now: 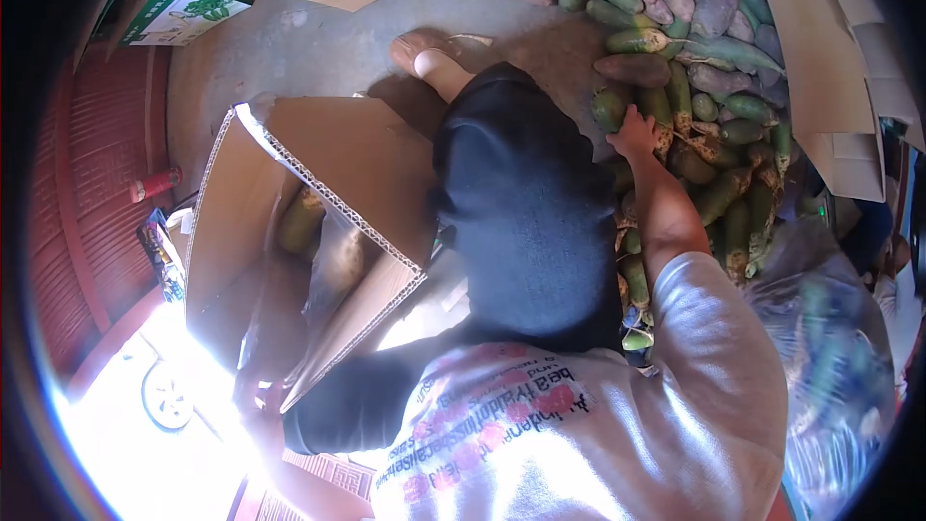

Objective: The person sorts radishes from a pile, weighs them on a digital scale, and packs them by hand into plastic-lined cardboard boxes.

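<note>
Green radish (610,108) at right hand (634,133), left hand (258,403) beside carton (362,150) (open-topped)

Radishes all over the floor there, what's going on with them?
A seated person is reaching into a pile of green and purplish radishes, with the right hand at a rounded green one. The left hand is at the near edge of an open cardboard box, though glare hides its grip. Inside the box, a green radish shows beside plastic lining.
</note>
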Action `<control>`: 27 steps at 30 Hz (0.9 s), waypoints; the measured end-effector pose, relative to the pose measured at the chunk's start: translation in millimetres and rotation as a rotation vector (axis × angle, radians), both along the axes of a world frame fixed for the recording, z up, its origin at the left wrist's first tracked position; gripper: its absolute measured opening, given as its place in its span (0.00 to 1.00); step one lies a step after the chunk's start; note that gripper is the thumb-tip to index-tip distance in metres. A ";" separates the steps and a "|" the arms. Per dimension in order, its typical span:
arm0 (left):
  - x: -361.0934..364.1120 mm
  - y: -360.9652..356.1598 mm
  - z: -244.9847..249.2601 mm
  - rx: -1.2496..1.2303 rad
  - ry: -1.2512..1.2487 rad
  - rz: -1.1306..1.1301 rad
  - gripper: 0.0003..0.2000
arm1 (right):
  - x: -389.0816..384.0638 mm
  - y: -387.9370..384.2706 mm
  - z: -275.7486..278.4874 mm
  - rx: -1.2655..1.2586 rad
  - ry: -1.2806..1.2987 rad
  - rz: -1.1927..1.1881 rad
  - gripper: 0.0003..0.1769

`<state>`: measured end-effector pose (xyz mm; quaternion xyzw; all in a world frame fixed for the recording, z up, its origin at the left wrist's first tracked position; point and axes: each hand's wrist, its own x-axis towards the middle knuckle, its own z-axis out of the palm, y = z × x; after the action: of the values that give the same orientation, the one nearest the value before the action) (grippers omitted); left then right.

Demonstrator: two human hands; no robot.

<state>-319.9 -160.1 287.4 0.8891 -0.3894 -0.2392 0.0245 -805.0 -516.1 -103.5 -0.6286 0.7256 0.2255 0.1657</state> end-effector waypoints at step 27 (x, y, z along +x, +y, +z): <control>-235.1 -323.9 -15.1 -0.398 0.311 -0.759 0.20 | 20.5 28.6 257.6 -0.834 -0.949 0.143 0.39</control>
<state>-555.0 -484.0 272.4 0.6152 -0.7176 -0.2825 0.1636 -784.5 -487.5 154.1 -0.7187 0.5564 -0.3685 0.1951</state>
